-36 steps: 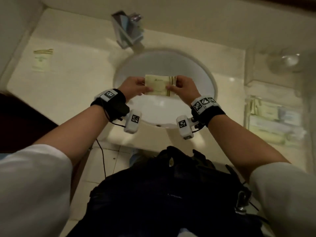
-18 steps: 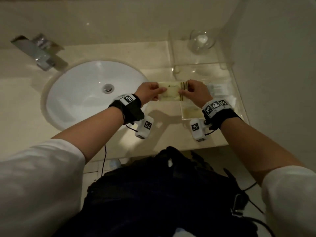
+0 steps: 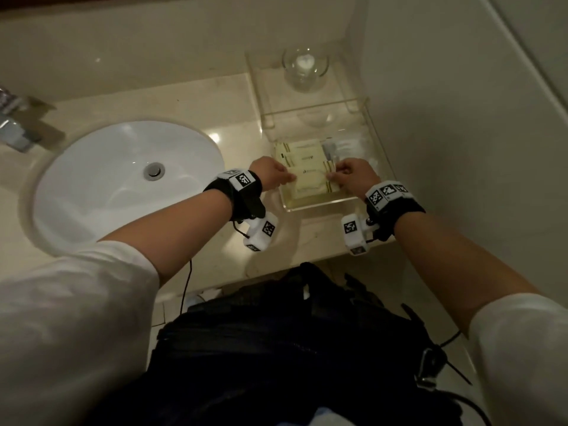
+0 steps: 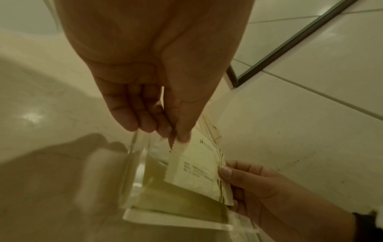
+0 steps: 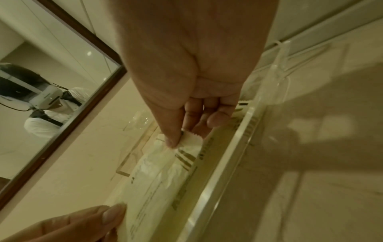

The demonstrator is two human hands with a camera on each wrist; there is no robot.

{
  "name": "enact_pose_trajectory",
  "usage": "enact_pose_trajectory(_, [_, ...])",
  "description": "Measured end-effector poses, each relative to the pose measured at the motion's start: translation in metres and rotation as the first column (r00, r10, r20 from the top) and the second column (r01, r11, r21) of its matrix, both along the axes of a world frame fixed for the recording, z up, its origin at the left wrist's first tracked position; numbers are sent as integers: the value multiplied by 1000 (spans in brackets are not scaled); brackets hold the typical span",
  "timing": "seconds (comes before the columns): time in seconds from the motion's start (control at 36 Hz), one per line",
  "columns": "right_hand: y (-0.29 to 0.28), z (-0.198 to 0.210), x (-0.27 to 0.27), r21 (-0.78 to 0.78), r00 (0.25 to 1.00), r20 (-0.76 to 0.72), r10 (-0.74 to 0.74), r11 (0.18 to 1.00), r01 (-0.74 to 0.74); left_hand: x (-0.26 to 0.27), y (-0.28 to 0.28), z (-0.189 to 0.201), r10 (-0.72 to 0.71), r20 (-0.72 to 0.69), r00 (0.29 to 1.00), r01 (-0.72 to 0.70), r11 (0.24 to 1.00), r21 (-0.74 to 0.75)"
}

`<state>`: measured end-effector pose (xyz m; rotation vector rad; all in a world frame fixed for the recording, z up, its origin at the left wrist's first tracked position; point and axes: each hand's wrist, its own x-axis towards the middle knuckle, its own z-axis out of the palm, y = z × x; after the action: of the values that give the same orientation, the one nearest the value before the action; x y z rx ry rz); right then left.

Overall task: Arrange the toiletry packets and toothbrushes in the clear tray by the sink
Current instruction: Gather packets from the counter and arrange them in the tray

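Both hands grasp one cream toiletry packet [image 3: 310,182] by its short ends. The left hand [image 3: 270,176] pinches the left serrated edge between thumb and fingertips; the right hand [image 3: 353,178] pinches the striped right edge the same way. The packet sits low over the near end of the clear tray [image 3: 319,207], within its walls; whether it touches the tray floor cannot be told.

Half a second ago the packet was held above the worktop [image 3: 233,139] at the tray's left edge; it is now lowered into the tray, and both hands have travelled right and down with it. One second ago it was held over the sink [image 3: 92,186].

Further packets [image 3: 302,153] lie flat in the tray on the far side of the held one, overlapping. White wrapped items [image 3: 347,147] lie to the right of them; their type is too blurred to tell. A glass [image 3: 305,69] stands on the tray's raised far section.

The tray stands on the worktop to the right of the sink, close to the right wall. The tap [image 3: 15,124] is at the far left.
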<state>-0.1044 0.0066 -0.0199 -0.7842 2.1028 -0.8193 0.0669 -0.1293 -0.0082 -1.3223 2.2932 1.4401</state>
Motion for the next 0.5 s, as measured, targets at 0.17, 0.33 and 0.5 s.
enact_pose_trajectory(0.17, [3,-15,5,63,1000,-9,-25,998,25,-2,4,-5,-18,86,996,26,995,-96])
enact_pose_trajectory(0.33, [6,-16,10,37,999,-29,-33,999,34,-4,10,-9,-68,122,990,92,976,-198])
enact_pose_trajectory(0.5, [5,-15,11,55,999,-37,-35,998,37,-4,12,-11,-89,148,985,126,957,-262])
